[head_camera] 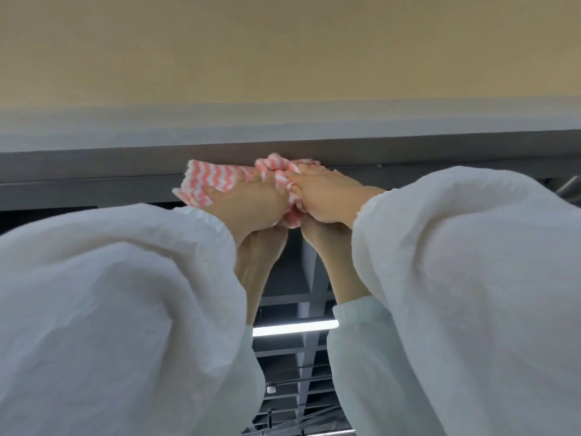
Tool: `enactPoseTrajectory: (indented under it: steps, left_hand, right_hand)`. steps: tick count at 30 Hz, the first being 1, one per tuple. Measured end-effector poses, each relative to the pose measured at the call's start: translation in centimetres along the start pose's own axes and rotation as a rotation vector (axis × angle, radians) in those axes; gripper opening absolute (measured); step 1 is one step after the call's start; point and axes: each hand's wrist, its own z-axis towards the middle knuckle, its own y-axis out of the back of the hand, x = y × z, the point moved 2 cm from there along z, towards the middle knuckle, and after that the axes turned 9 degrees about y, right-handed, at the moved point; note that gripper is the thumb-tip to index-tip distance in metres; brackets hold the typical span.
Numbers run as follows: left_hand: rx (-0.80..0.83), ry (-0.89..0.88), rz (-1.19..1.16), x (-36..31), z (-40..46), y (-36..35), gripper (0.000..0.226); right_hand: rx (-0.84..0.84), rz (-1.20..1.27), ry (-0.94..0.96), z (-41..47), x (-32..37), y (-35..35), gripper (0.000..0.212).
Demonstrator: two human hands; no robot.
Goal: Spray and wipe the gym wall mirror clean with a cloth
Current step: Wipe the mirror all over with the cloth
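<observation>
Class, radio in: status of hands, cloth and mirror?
Both hands, left and right, grip cloth. Cloth pressed at mirror's top edge. Nothing in the way.

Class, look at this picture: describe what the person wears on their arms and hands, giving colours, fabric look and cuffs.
Both arms wear loose, puffy white sleeves: the left sleeve and right sleeve are of soft, slightly crinkled fabric, gathered into elastic cuffs at the wrists. The left hand and right hand are bare, with no gloves, rings or watch showing.

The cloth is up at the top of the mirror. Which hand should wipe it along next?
Probably the left hand. It lies over the flat, spread part of the pink striped cloth against the mirror's top edge. The right hand only grips the bunched end.
</observation>
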Motion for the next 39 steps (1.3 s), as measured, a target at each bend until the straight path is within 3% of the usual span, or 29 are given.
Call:
enactPoseTrajectory:
  steps: [3,10,15,20,24,30,39]
  left_hand:
    - [-0.017,-0.105,0.059,-3.6,-1.4,0.0,0.055]
    - [0.009,-0.143,0.028,-8.9,-1.2,-1.7,0.054]
    - [0.027,-0.113,0.032,-10.6,-1.5,-2.3,0.057]
    - [0.051,-0.145,0.101,-10.2,-2.7,-2.3,0.072]
    - [0.059,-0.147,0.060,-8.0,-4.3,-2.1,0.059]
    - [0.063,-0.141,0.061,-2.6,-6.5,-2.2,0.058]
    - [0.103,-0.072,0.084,12.1,-9.7,-1.0,0.056]
  right_hand:
    - [0.013,-0.027,-0.038,-2.3,-1.6,0.9,0.073]
    - [0.089,-0.098,-0.190,-6.3,-7.6,0.5,0.059]
    - [0.063,-0.086,-0.213,-7.9,-7.7,0.7,0.046]
    - [0.000,0.037,-0.167,-9.4,-6.4,0.6,0.050]
    - [0.044,0.072,-0.267,-10.2,-4.6,-0.4,0.063]
    - [0.056,0.121,-0.290,-10.1,0.6,-1.3,0.056]
    - [0.113,0.212,-0.231,-6.7,15.0,-1.6,0.062]
